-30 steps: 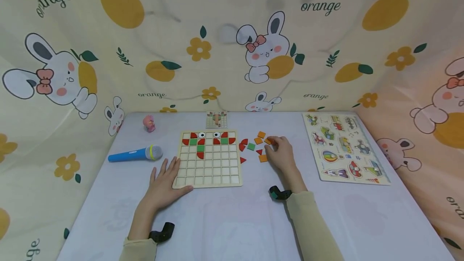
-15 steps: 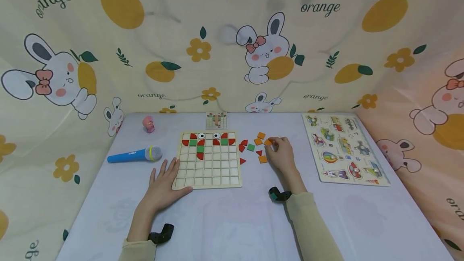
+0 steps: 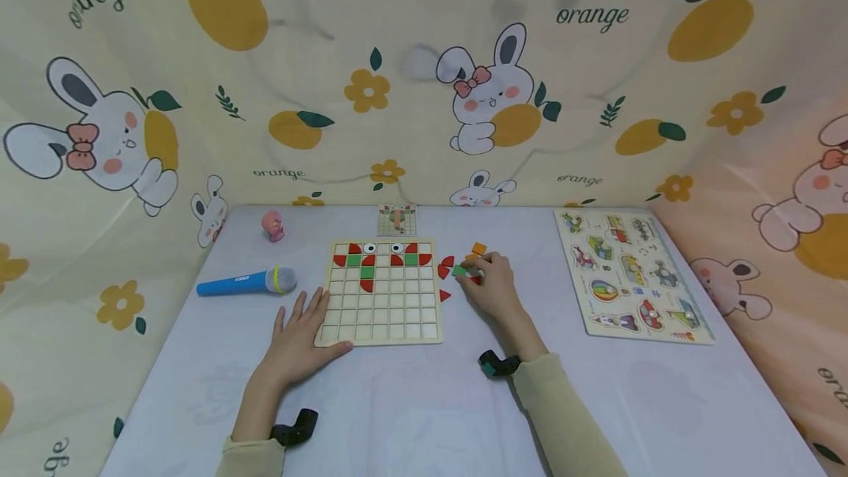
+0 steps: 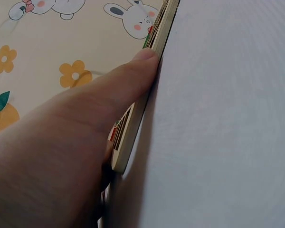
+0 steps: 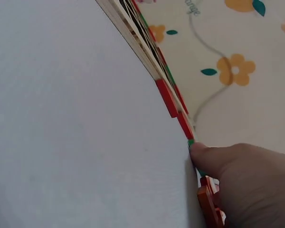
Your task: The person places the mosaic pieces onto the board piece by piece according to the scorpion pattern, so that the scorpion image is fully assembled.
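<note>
Plainly two hands, one gridded board.

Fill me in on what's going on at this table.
A person's left hand rests against the grid board at its near left corner. Their right hand is at a green square, among loose red pieces and orange pieces right of the board; whether it grips the square is unclear. Red, green and eye pieces sit in the board's upper rows.
</note>
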Demonstrator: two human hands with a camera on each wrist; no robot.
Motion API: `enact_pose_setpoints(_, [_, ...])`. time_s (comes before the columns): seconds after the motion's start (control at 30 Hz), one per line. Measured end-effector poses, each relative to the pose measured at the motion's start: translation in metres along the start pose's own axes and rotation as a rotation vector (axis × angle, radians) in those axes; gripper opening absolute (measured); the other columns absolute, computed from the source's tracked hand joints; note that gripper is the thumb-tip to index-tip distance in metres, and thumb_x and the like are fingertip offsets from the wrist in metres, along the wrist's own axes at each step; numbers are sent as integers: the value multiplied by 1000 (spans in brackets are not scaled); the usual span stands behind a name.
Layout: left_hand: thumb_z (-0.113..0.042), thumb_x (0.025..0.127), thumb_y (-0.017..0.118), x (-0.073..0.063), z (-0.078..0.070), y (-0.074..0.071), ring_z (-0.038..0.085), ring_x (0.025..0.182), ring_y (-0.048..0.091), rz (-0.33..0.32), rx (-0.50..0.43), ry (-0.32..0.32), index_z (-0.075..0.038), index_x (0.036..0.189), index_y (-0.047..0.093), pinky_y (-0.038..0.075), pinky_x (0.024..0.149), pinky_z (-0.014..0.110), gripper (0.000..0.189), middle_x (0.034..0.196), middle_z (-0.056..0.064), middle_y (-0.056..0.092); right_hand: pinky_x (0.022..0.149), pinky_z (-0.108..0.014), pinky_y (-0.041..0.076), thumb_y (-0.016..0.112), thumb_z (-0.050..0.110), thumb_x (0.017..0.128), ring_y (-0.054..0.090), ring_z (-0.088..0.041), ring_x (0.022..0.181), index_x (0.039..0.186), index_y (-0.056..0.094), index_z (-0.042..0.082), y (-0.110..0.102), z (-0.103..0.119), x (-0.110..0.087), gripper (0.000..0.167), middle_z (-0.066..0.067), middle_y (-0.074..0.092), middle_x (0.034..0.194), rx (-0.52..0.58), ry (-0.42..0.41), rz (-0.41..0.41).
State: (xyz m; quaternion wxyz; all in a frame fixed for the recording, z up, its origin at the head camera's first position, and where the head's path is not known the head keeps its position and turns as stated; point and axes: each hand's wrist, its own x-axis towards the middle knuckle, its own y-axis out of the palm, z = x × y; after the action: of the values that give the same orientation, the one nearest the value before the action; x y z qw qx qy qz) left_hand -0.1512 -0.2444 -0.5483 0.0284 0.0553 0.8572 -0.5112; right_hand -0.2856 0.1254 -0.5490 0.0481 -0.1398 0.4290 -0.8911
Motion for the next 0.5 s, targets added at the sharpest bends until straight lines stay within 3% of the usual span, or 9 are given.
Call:
enact_pose_setpoints(0.27, [-72, 87, 71, -3, -2, 0, 48, 163, 3, -7, -9, 13, -3, 168, 23, -6, 125, 73, 117, 176, 19, 18, 84, -42, 45, 80, 24, 97, 54, -31, 104, 121, 77, 4, -2, 12, -4, 32, -16, 64, 114, 92, 23, -15])
enact_pose_setpoints(0.5, [-71, 87, 71, -1, 0, 0, 48, 163, 3, -18, -8, 15, -3, 168, 24, -7, 125, 73, 116, 176, 19, 18, 77, -35, 47, 79, 26, 97, 55, -24, 93, 117, 78, 6, 13, 51, 1, 28, -9, 65, 105, 176, -25, 90])
